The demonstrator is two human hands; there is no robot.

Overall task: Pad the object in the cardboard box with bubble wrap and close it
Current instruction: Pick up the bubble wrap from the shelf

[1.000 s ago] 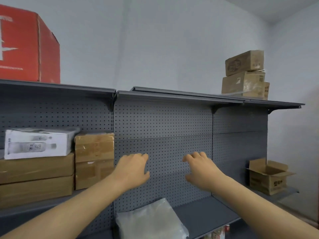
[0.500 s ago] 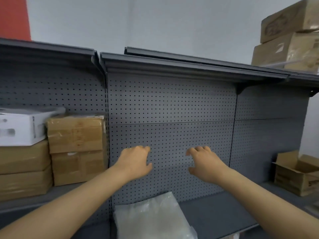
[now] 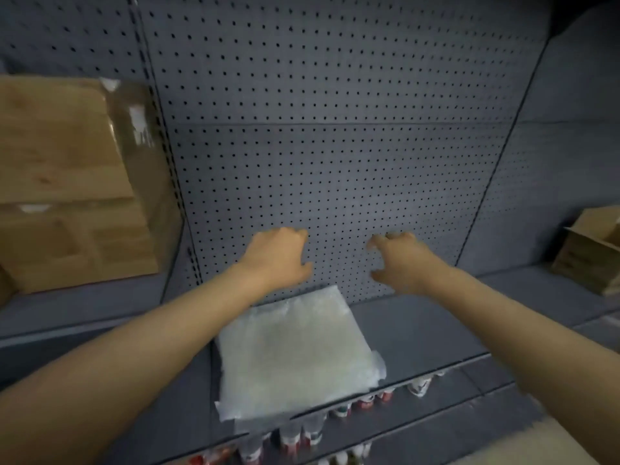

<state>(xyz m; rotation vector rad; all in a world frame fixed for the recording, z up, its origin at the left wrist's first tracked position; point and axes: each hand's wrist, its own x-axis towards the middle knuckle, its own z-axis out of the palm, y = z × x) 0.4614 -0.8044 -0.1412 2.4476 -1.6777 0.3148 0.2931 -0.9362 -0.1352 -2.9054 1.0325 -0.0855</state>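
- A grey pegboard (image 3: 335, 146) backs a grey shelf (image 3: 419, 330); everything below is placed from the bubble wrap (image 3: 292, 350).
- The bubble wrap is laid flat at the shelf's front, slightly overhanging the edge, within easy reach.
- Above its far edge, the left hand (image 3: 278, 260) and right hand (image 3: 399, 263) are held apart, fingers loosely curled, nothing gripped, probably poised to pick it up.
- An open box (image 3: 590, 253) is seen far right of the wrap, its contents hidden.
- Stacked cartons (image 3: 67, 182) are stored to the left.
- Bottles (image 3: 302, 437) are kept just below it.
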